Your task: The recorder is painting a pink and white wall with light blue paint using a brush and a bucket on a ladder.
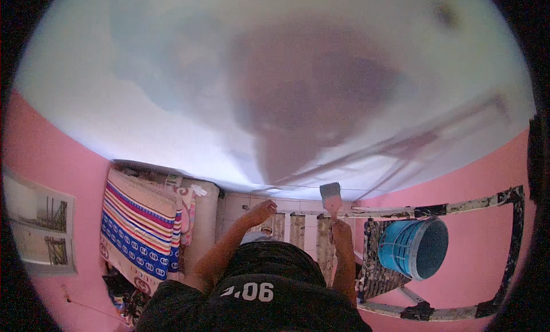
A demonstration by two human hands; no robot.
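My right hand is closed around the pink handle of a paintbrush, whose broad dark bristles point up and away from me. The brush is apart from the large pale white-blue painted surface ahead. My left hand is raised in front of my body with its fingers loosely curled in, and nothing shows in it. To the right of my right hand, a blue bucket rests on a paint-spattered ladder. The bucket's contents are hard to make out.
Worn slats lie below my hands, above a pale tiled floor. At left, striped and patterned cloths hang over a bulky covered thing. A window is set in the pink wall. Dark shadows fall across the pale surface.
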